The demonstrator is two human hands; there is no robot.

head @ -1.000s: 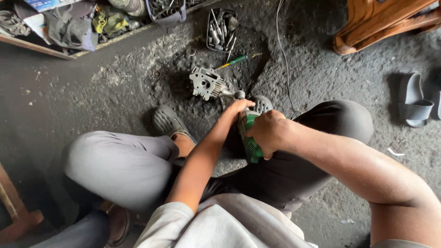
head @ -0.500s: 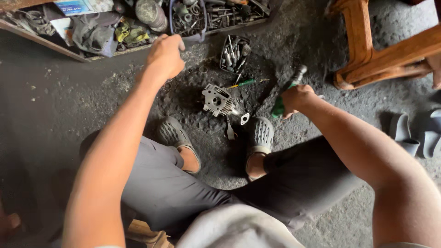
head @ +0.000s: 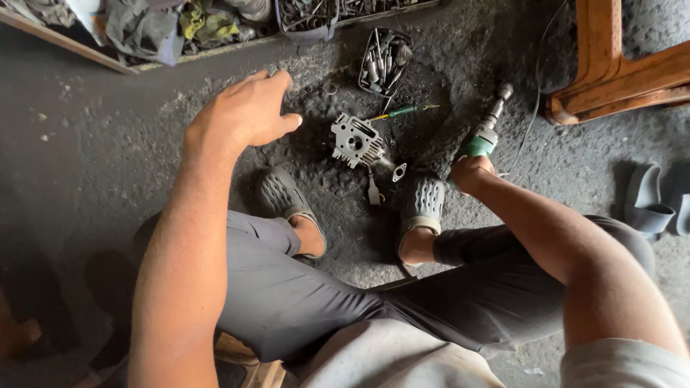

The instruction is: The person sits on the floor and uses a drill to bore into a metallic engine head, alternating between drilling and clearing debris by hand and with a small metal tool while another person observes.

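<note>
Gripping a green power tool (head: 483,135), the right hand (head: 471,172) holds it with its long axis slanting up and away to the right, its tip well right of the finned engine part (head: 357,140) on the floor (head: 108,144). The left hand (head: 248,111) hovers open to the part's left, nearer to it. A green screwdriver (head: 399,112) and a tray of bits (head: 384,61) lie just beyond; two sandalled feet (head: 422,201) sit just below.

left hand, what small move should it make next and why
Probably a reach further forward and down toward the small tray of sockets. The left hand hovers open and empty above the floor, fingers spread, short of that tray, while the right hand grips the green power tool resting on the ground beside the metal engine part. Which piece it would pick cannot be told.
</note>
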